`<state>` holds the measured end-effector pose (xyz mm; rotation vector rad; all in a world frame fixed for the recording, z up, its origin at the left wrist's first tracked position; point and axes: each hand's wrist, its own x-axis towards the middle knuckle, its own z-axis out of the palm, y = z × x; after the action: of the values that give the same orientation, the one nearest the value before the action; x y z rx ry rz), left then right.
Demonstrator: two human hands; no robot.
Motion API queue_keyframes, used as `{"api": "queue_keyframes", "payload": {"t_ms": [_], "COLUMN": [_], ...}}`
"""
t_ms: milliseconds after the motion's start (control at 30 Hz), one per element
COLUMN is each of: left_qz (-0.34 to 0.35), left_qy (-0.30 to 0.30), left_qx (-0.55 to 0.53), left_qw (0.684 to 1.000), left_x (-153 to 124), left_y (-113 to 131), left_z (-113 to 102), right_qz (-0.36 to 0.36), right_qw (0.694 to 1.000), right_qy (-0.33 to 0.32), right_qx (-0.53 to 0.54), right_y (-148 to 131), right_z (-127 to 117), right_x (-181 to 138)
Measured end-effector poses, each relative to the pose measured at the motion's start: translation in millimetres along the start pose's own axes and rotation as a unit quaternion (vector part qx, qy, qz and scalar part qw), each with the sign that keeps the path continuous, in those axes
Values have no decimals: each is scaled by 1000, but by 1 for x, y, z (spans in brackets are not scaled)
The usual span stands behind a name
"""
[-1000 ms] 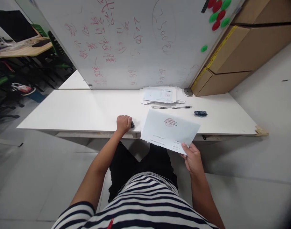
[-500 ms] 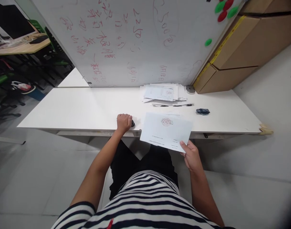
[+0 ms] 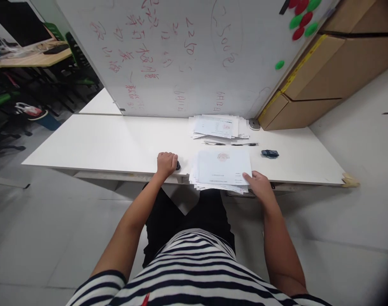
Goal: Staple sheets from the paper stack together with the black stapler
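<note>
A pale sheet of paper (image 3: 224, 168) with a faint red round stamp mark and lines of print lies over a loose stack of papers (image 3: 213, 186), which overhangs the front edge of the desk. My right hand (image 3: 260, 186) pinches the sheet's near right corner, thumb on top and the other fingers mostly hidden. Left of the stack, my left hand (image 3: 167, 164) is closed in a fist at the desk's front edge. A small black object (image 3: 178, 165) sticks out from under its right side; most of it is covered by the hand.
Behind lies a second pile of papers (image 3: 215, 126) against the whiteboard (image 3: 194, 85), with a thin dark-and-clear strip (image 3: 232, 144) before it. A grey computer mouse (image 3: 254, 124) and a dark crumpled packet (image 3: 270, 154) are to the right. Cardboard boxes (image 3: 324, 72) stand at the back right.
My right hand has moved the sheet from a tilted position above the desk edge down and level onto the stack, which now shows beneath it. My left hand has stayed in place.
</note>
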<state>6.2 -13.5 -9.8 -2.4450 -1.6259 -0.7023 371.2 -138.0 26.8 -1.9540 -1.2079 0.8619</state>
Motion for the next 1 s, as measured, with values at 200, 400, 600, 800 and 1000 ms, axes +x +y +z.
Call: {"api": "queue_keyframes", "payload": {"t_ms": [200, 400, 600, 800, 1000], "left_qz": [-1, 1, -6, 0, 5], "left_qy": [-25, -3, 4, -3, -11], "left_qx": [0, 8, 3, 17, 28], "left_qw": [1000, 1000, 1000, 1000, 1000], "left_x": [1, -1, -1, -4, -5], "left_y": [3, 2, 3, 7, 7], "left_z": [-5, -1, 0, -2, -5], "right_qz": [35, -37, -130, -192, -259], "right_qw": [930, 899, 902, 898, 859], "right_qy": [10, 86, 126, 91, 36], "right_qx": [-365, -428, -392, -385, -440], "right_y": [-3, -11, -19, -50, -88], "right_z": [17, 25, 31, 44, 67], "right_x": [-4, -15, -2, 54, 133]}}
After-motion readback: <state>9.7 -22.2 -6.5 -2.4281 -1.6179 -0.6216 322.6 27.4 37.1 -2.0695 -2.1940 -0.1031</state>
